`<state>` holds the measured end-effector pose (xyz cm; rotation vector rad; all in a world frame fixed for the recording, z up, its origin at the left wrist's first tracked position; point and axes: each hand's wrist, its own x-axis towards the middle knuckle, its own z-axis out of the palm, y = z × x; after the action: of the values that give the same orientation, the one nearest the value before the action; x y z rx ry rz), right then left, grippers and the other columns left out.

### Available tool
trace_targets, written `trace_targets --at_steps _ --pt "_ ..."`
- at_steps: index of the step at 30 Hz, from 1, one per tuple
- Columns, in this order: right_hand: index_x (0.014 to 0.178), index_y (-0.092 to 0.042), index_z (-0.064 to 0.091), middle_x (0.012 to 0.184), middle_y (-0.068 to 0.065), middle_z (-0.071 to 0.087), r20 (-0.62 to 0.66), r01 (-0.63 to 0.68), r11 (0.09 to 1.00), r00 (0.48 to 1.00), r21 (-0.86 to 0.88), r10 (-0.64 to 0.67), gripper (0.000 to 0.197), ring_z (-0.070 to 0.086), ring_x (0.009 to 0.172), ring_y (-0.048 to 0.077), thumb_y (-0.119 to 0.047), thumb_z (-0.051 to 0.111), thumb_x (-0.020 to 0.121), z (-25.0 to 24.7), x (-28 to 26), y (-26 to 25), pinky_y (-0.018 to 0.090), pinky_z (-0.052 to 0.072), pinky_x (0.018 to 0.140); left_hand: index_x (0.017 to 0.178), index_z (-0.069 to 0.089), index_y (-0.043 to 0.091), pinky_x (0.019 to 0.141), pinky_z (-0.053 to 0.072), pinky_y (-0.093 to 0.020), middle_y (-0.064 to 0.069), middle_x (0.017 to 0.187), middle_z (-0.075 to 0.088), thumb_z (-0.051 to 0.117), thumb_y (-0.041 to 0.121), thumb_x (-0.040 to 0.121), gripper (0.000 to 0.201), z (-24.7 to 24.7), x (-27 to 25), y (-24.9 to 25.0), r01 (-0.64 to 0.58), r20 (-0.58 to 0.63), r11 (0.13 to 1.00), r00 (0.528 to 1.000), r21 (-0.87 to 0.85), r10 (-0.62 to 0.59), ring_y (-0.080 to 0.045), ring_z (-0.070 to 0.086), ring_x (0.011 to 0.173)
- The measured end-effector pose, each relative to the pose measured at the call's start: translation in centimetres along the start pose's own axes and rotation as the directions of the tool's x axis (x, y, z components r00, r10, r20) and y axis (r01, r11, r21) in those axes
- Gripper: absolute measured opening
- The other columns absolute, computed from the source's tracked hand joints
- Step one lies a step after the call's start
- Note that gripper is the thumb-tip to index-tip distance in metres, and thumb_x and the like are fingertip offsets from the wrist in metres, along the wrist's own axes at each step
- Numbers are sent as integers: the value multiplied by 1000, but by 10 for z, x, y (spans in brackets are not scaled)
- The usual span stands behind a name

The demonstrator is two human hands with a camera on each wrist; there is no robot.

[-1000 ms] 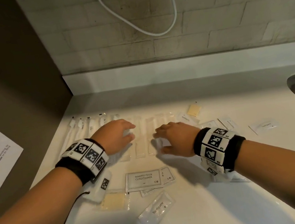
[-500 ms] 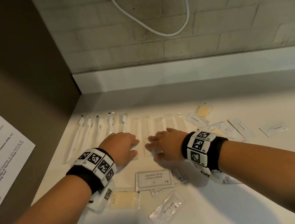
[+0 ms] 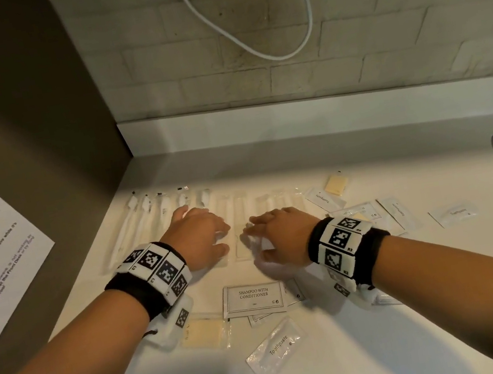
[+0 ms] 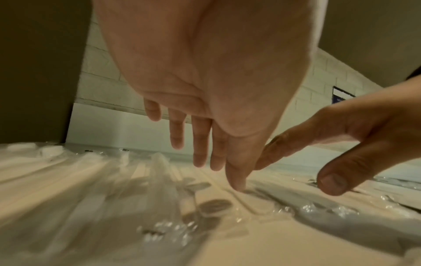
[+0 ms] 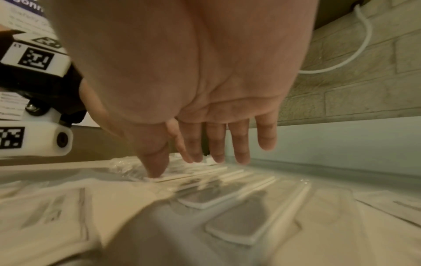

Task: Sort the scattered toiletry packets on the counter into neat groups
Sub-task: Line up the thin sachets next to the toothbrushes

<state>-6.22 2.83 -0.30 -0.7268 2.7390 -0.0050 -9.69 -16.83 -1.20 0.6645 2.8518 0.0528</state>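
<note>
**A:** Where are the hands?

**B:** Both are palm-down over the row of clear-wrapped packets (image 3: 238, 221) at the middle of the white counter (image 3: 397, 341). The left hand (image 3: 200, 239) sits at about ten o'clock from the shampoo sachet (image 3: 253, 297), the right hand (image 3: 283, 234) at about one o'clock from it. They are close together but apart.

**A:** How open is the left?

**B:** Spread and fairly straight. In its wrist view the thumb tip (image 4: 237, 181) presses down on the clear wrapping while the other fingers (image 4: 200, 144) hang extended just above it. Nothing is gripped.

**A:** And the right?

**B:** Much the same: fingers (image 5: 239, 144) extended and relaxed, thumb (image 5: 157, 167) touching a wrapped strip at its tip. It holds nothing.

**A:** The rest of the packets?

**B:** Wrapped toothbrushes (image 3: 143, 224) lie side by side at nine o'clock from the left hand. A toothpaste sachet (image 3: 277, 349) lies tilted at six o'clock from the shampoo sachet, a yellowish soap packet (image 3: 203, 331) at eight o'clock from it. More sachets (image 3: 375, 213) cluster at three o'clock from the right hand, with one white sachet (image 3: 454, 213) further out alone and a small yellow packet (image 3: 337, 184) at one o'clock.
</note>
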Motion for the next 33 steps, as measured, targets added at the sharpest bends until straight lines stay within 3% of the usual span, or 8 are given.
trace_targets --at_steps 3,6,9,12,17,23,33 --pt "144 -29 38 153 -3 36 -49 -93 996 994 -6 93 49 38 137 22 -40 43 97 1 -7 20 44 27 114 129 58 34 119 6 -44 14 142 52 51 47 93 39 -6 6 14 -44 -42 997 998 -59 42 -14 32 140" --pt "142 -29 42 149 -3 43 7 -163 986 987 26 163 48 43 133 22 -41 46 96 0 -17 44 44 31 113 130 58 35 119 1 -45 14 145 48 47 47 95 38 -7 15 36 -101 -23 991 995 -85 99 -15 28 143" --pt "133 -30 52 139 -5 53 53 -128 992 990 5 127 39 49 125 21 -41 45 96 3 -25 54 44 34 111 128 59 37 119 -6 -48 14 150 42 47 50 93 39 -4 22 55 -137 60 989 988 -45 140 -18 18 147" --pt "129 -27 53 137 -2 53 88 -108 994 990 -33 111 39 49 124 23 -42 41 95 11 -28 51 44 34 109 130 58 36 118 -7 -50 13 152 40 49 53 91 43 3 25 63 -160 125 987 980 12 157 -20 14 148" --pt "120 -30 59 128 -4 58 -11 -121 992 993 -34 121 37 50 118 21 -50 47 91 19 -21 47 40 35 105 129 58 37 118 -4 -46 18 145 48 59 51 87 44 10 30 59 -141 61 990 988 2 141 -16 23 144" --pt "129 -23 54 127 -1 58 -51 -148 988 988 -53 145 47 48 119 22 -48 52 89 19 -13 43 40 34 106 131 56 34 118 1 -43 14 129 60 64 52 83 52 15 30 57 -118 -23 993 993 -14 117 -11 29 141" --pt "127 -25 56 126 -3 59 -85 -164 985 983 -48 160 45 49 118 22 -47 53 89 22 -14 43 40 33 105 128 59 32 117 1 -44 20 140 51 60 55 85 49 14 31 53 -130 -1 992 992 3 130 -10 27 142"
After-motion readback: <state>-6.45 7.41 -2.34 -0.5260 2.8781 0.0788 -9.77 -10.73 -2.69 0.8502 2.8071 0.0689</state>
